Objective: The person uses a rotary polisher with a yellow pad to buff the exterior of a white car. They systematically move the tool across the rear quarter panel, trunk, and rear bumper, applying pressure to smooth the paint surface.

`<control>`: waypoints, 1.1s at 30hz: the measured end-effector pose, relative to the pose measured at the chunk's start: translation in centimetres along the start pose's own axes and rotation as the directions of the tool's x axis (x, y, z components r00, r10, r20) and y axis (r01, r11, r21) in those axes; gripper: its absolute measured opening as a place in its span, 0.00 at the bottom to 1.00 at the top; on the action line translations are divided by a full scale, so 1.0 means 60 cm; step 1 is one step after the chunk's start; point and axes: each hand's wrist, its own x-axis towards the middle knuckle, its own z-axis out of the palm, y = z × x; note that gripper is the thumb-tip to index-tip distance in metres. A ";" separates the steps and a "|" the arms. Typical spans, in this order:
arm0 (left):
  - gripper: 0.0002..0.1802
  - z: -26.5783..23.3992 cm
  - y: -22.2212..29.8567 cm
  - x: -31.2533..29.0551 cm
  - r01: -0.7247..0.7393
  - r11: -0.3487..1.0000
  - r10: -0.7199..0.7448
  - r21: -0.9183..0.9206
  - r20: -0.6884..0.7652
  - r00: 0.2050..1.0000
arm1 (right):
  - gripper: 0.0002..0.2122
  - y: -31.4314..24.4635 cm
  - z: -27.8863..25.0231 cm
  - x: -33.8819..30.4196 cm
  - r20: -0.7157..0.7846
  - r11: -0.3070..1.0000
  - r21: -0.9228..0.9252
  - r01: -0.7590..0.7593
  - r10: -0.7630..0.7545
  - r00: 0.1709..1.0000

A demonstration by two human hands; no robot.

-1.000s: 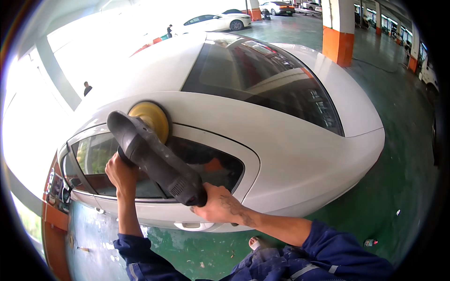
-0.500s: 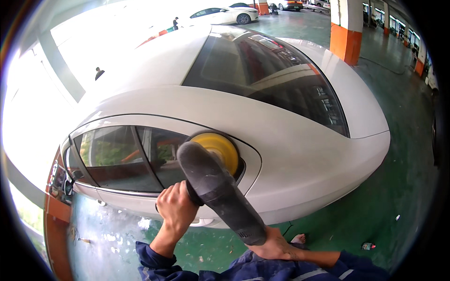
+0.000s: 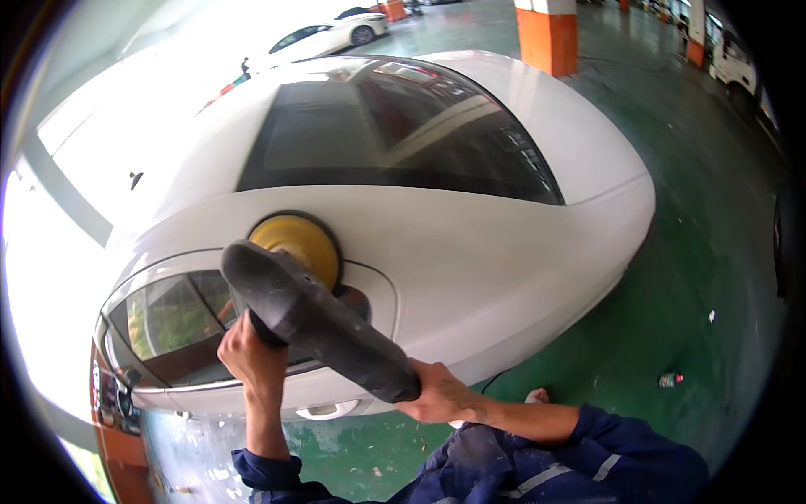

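Note:
A dark grey car polisher (image 3: 323, 323) with a round yellow pad (image 3: 309, 252) is in both my hands. My left hand (image 3: 252, 351) is closed round the side handle near its head. My right hand (image 3: 438, 393) wraps the rear end of the body; some of its fingers are hidden. The pad lies against the white car (image 3: 453, 244), on the painted strip above the rear side window (image 3: 172, 315) and beside the rear windscreen (image 3: 395, 134). Part of the pad is covered by the polisher's head.
Below the window is a white door handle (image 3: 327, 410). A dark cord (image 3: 495, 380) hangs by the car's side. On the green floor (image 3: 621, 353) lies a small can (image 3: 670, 380). An orange and white pillar (image 3: 547, 42) and another white car (image 3: 327, 35) stand beyond.
The polisher has moved away from me, from over the rear side window up onto the painted strip toward the roof. Both arms reach farther out, and my view has shifted.

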 end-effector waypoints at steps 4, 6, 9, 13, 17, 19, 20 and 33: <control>0.10 0.032 0.128 -0.008 -0.203 0.976 0.211 -0.077 0.123 0.970 | 0.22 0.102 -0.059 -0.076 -0.160 0.999 0.035 -0.033 0.038 0.986; 0.10 0.050 0.217 -0.012 -0.260 0.956 0.281 -0.138 0.167 0.945 | 0.21 0.147 -0.102 -0.126 -0.166 0.977 0.094 -0.194 0.207 0.964; 0.08 0.050 0.324 -0.017 -0.352 0.928 0.372 -0.121 0.255 0.893 | 0.21 0.162 -0.149 -0.180 -0.195 0.919 0.206 -0.337 0.376 0.906; 0.06 0.065 0.424 -0.032 -0.455 0.878 0.478 -0.150 0.320 0.818 | 0.20 0.317 -0.164 -0.246 -0.271 0.931 0.228 -0.286 0.343 0.900; 0.05 0.065 0.392 -0.076 -0.214 0.932 0.342 -0.293 0.513 0.787 | 0.20 0.327 -0.142 -0.234 -0.331 0.968 0.012 -0.249 0.239 0.913; 0.06 0.053 0.338 -0.098 -0.081 0.939 0.282 -0.334 0.617 0.734 | 0.21 0.283 -0.127 -0.190 -0.265 0.988 -0.045 -0.150 0.133 0.955; 0.09 0.047 0.301 -0.120 0.002 0.938 0.216 -0.346 0.588 0.779 | 0.21 0.266 -0.115 -0.162 -0.185 0.995 -0.045 -0.090 0.080 0.979; 0.08 0.048 0.242 -0.230 0.270 0.902 -0.011 -0.337 0.609 0.793 | 0.20 0.294 -0.083 -0.200 -0.365 0.979 -0.197 -0.042 -0.033 0.930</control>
